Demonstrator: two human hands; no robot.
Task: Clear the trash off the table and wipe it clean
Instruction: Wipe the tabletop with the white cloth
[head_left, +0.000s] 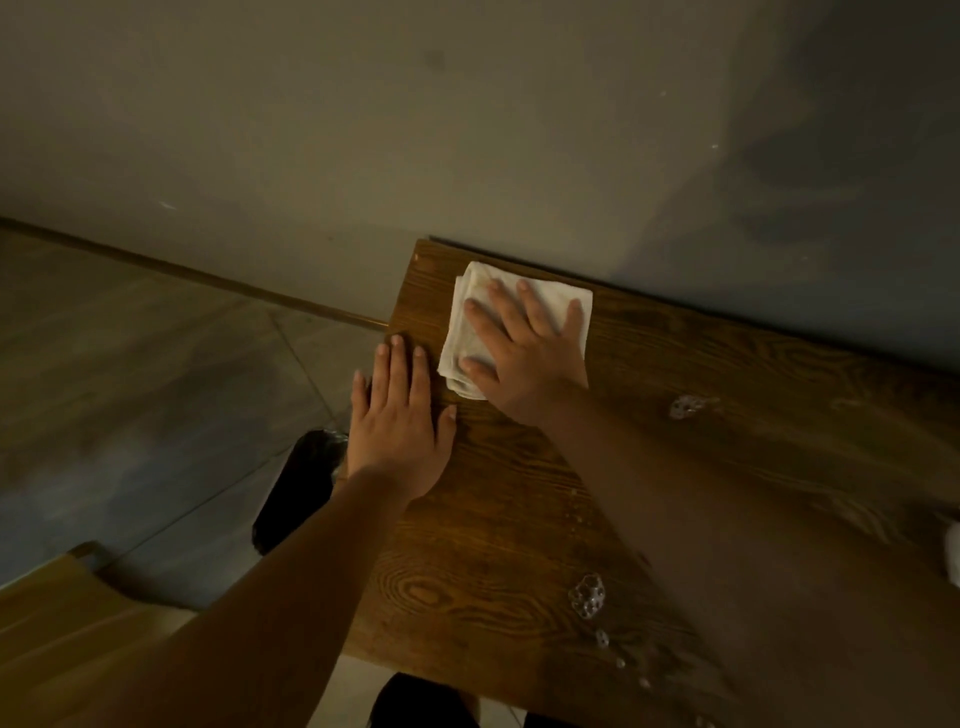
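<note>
A folded white cloth (467, 312) lies on the far left corner of the dark wooden table (519, 519), close to the wall. My right hand (524, 353) presses flat on the cloth with fingers spread. My left hand (400, 421) rests flat on the table's left edge, just left of the cloth, holding nothing. Patches of soap foam sit on the wet wood, one (685, 406) right of my right hand and another (587, 596) near the front edge.
A black bin with a dark liner (296, 488) stands on the tiled floor left of the table. A light wooden seat (67, 623) is at the lower left. A white object (953, 553) shows at the right frame edge. The wall runs along the table's far side.
</note>
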